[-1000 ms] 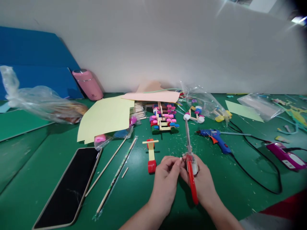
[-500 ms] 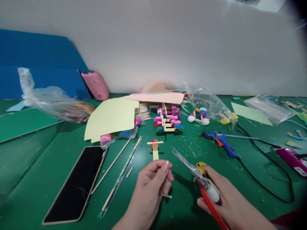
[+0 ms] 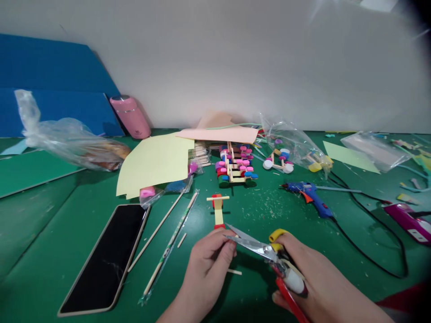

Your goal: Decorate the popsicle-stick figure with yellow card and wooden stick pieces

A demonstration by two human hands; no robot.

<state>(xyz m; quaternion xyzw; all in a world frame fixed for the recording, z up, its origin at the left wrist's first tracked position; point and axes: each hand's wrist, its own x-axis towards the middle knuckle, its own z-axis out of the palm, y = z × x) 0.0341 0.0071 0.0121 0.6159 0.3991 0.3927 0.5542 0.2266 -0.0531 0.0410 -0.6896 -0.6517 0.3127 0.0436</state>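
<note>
My left hand [image 3: 209, 264] is closed in a pinch on a short wooden stick [image 3: 237, 236], of which only the tip shows. My right hand [image 3: 313, 271] grips scissors [image 3: 257, 248] with one yellow and one red handle. Their blades are parted, with the tips at my left fingertips, around or beside the stick; which of these I cannot tell. Just beyond my left hand lies a small assembly [image 3: 218, 211] of a flat pale strip, red pieces and a crosswise stick. Another cut stick [image 3: 235, 272] rests on the table to the right of my left hand.
A phone [image 3: 104, 260], a long stick [image 3: 158, 229] and a wrapped chopstick [image 3: 170, 248] lie left. Small wheeled models [image 3: 237, 166] stand at the back. On the right are a blue glue gun [image 3: 310, 195] with its black cord and a purple device [image 3: 407, 222].
My right hand has brought the scissors left, so their blades now reach my left fingertips. My left hand has shifted slightly left and down. The view has tilted slightly.
</note>
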